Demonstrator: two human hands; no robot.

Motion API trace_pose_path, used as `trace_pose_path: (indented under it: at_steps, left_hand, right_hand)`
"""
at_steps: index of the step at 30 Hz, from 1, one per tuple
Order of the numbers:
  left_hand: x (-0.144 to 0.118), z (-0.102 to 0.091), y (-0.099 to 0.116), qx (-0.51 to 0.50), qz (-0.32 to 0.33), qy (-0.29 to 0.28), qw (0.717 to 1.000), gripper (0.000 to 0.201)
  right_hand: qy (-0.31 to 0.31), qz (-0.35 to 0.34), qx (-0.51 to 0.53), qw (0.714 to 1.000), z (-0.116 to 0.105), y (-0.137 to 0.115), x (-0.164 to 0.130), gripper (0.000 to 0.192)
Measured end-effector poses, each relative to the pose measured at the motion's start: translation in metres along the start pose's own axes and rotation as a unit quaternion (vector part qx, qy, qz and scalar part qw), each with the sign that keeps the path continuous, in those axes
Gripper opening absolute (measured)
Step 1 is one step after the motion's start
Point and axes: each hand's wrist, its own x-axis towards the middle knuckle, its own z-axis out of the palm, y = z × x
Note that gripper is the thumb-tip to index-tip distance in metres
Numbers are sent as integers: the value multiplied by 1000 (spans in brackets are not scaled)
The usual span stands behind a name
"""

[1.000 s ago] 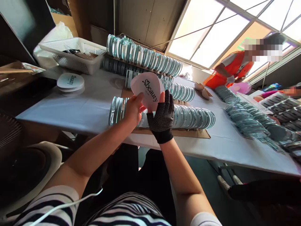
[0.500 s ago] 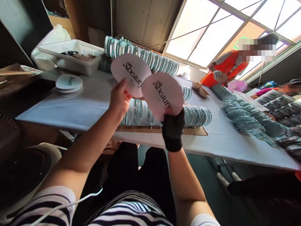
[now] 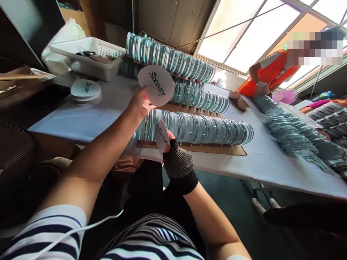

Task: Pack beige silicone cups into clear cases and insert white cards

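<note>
My bare left hand (image 3: 139,103) grips a round white card (image 3: 159,81) printed with "beauty", face up above the rows of discs. Whether more cards lie under it, I cannot tell. In a black fingerless glove with dots, my right hand (image 3: 179,159) pinches a second round card (image 3: 162,139), turned nearly edge-on. This card is at the left part of the nearest row of round glass-like discs (image 3: 203,128), which stand upright on a brown cardboard strip (image 3: 227,150). Whether the card touches the discs is unclear.
A stack of similar round cards (image 3: 86,90) lies on the white-covered table (image 3: 119,124) at left. Behind it is a white plastic basket (image 3: 108,70). More disc rows (image 3: 173,61) stand at the back. A co-worker in an orange vest (image 3: 271,74) is at the right, near disc piles (image 3: 288,137).
My right hand has moved left and down and turned its card from face-on to nearly edge-on. The left hand still holds its card up. The view has shifted slightly.
</note>
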Motion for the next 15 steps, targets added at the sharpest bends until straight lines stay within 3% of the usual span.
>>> trace_pose_path:
  at_steps: [4,11,15]
  left_hand:
    - [2,-2,-2,-7,4,8,1000,50]
    - [3,-4,-2,-25,-1,-1,1000,52]
    - [3,-4,0,-23,-5,6,1000,52]
  right_hand:
    - [-38,2,-14,999,15,-6,34,58]
    - [77,60,45,994,29,3,39,35]
    - [27,44,34,998,27,-2,51,29]
